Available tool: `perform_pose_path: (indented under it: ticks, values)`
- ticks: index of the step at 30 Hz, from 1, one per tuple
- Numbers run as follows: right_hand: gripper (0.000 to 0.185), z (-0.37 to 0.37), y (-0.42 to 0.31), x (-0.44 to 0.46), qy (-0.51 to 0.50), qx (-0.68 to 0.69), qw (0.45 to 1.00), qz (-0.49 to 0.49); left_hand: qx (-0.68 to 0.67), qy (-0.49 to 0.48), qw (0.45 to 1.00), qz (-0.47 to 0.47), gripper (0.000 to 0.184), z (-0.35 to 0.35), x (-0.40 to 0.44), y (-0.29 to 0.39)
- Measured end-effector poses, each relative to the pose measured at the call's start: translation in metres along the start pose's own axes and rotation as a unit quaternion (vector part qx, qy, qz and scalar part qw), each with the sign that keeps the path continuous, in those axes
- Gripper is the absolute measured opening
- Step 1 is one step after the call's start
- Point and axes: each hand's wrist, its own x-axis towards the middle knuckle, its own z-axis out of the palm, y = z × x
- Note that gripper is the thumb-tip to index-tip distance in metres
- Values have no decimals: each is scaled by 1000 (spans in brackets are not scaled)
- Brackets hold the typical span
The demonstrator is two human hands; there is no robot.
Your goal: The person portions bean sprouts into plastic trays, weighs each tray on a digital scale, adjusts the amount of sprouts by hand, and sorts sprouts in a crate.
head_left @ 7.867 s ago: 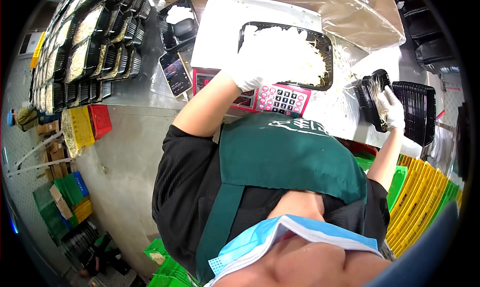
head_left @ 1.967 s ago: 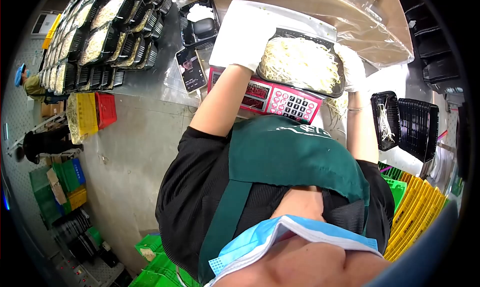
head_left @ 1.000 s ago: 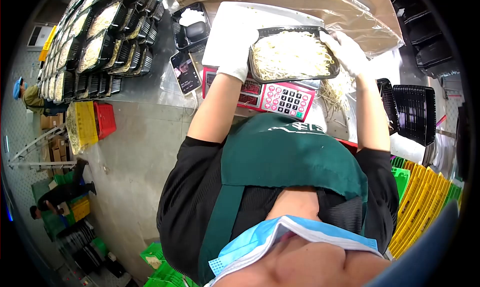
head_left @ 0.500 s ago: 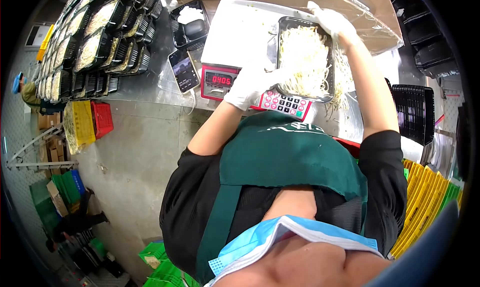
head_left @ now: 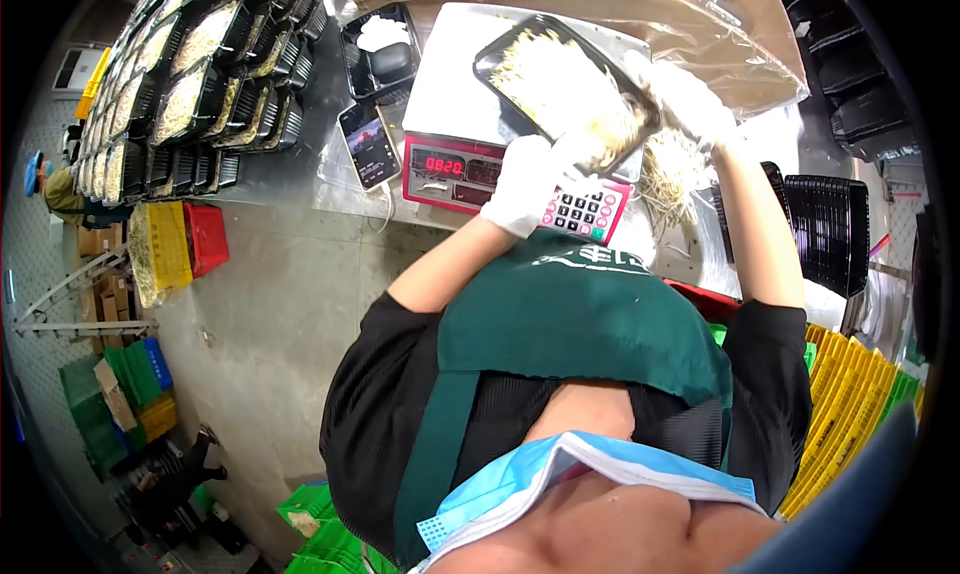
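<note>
A black tray [head_left: 484, 66] full of pale bean sprouts [head_left: 565, 84] lies diagonally over the white plate of a red weighing scale [head_left: 425, 189]. My left hand [head_left: 528, 182], in a white glove, grips the tray's near edge. Its fingertips are partly hidden by the tray and sprouts. At the tray's right end, my gloved right hand [head_left: 692, 102] is closed on the rim. The scale's lit display reads about 0820. Loose sprouts [head_left: 668, 186] lie just right of the scale.
Stacked filled trays [head_left: 185, 104] stand at the left. A phone [head_left: 368, 146] and a small black tray [head_left: 350, 59] lie beside the scale. Empty nested trays [head_left: 828, 229] stand at the right, above yellow crates [head_left: 840, 404]. A person [head_left: 180, 479] is at the lower left.
The sprout tray has turned from lengthwise to diagonal, its far end swinging left over the scale. My left hand moved slightly right, my right hand nearer me. The display changed from 0405 to 0820.
</note>
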Motion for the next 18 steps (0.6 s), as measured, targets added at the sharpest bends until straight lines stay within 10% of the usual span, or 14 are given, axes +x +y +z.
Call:
perform_pose_path:
  ticks: [3, 5, 7, 10, 15, 16, 18]
  values:
    - [58, -6, -19, -4, -20, -98, 995, -7, -115, -47, 992, 4, 27, 10, 13, 16]
    - [53, -16, -19, 21, -40, -77, 978, 190, -138, -59, 988, -28, 29, 17, 19, 30]
    - [52, -9, 6, 36, -52, -92, 977, 186, -421, -71, 875, -229, 31, 23, 21, 48]
    - [54, 6, 24, 41, -67, -327, 943, 4, -410, -80, 879, -230, 35, 17, 21, 60]
    - [62, -17, -15, 3, 31, -124, 988, 89, -464, -135, 872, -79, 27, 6, 2, 29]
    - [60, -22, 2, 6, 37, -72, 978, 190, -426, -154, 887, -87, 26, -5, -7, 20]
    - [60, -40, 14, -26, 126, -20, 989, 79, -421, -217, 844, -252, 29, -40, -37, 7]
